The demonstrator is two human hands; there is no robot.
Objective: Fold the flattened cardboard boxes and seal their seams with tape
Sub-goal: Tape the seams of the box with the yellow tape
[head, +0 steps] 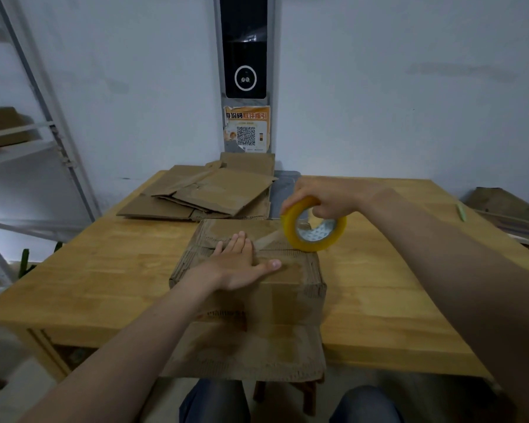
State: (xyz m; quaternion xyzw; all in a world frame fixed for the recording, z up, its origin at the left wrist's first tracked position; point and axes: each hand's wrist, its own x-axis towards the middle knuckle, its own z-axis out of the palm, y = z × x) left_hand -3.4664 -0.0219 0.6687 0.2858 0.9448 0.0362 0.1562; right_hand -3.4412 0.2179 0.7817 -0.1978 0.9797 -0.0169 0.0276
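Observation:
A folded-up cardboard box (pixel 290 288) stands at the near edge of the wooden table (pixel 104 270), with loose flaps hanging over the edge toward me. My left hand (pixel 242 264) lies flat and open on the box top, pressing the flaps down beside the seam. My right hand (pixel 327 196) grips a yellow tape roll (pixel 313 227) at the box's far right corner. A strip of clear tape (pixel 269 238) runs from the roll onto the box top near my left fingertips.
A pile of flattened cardboard boxes (pixel 208 190) lies at the back of the table. A metal shelf (pixel 28 132) stands at left. More cardboard (pixel 504 206) rests at far right. A green pen-like object (pixel 460 211) lies near the table's right edge.

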